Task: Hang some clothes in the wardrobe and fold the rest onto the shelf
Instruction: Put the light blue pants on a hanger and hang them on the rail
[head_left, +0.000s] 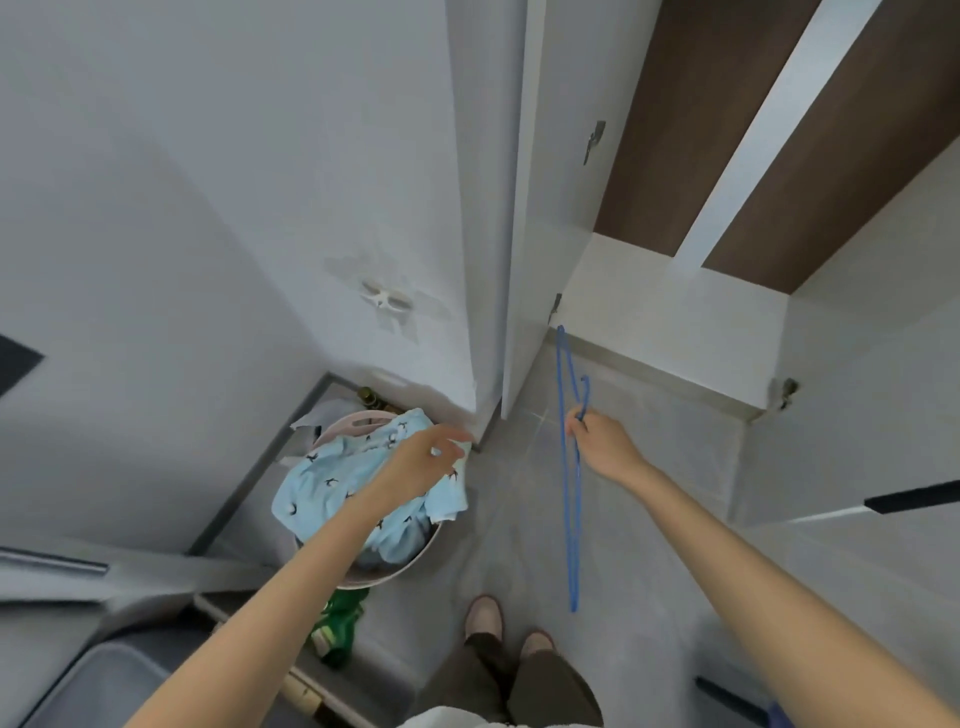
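While the right grip (602, 441) pinches the hanger (571, 545), left grip (421, 460) hovers spread over shirt (322, 478).

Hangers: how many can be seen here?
1. A blue hanger hangs from the right hand, in front of the open wardrobe. More may be hidden inside the wardrobe.

Light-blue shirt (332, 483) with small dark bird print, blue hanger (569, 467), pale pink basket (410, 564), green bag (337, 623)
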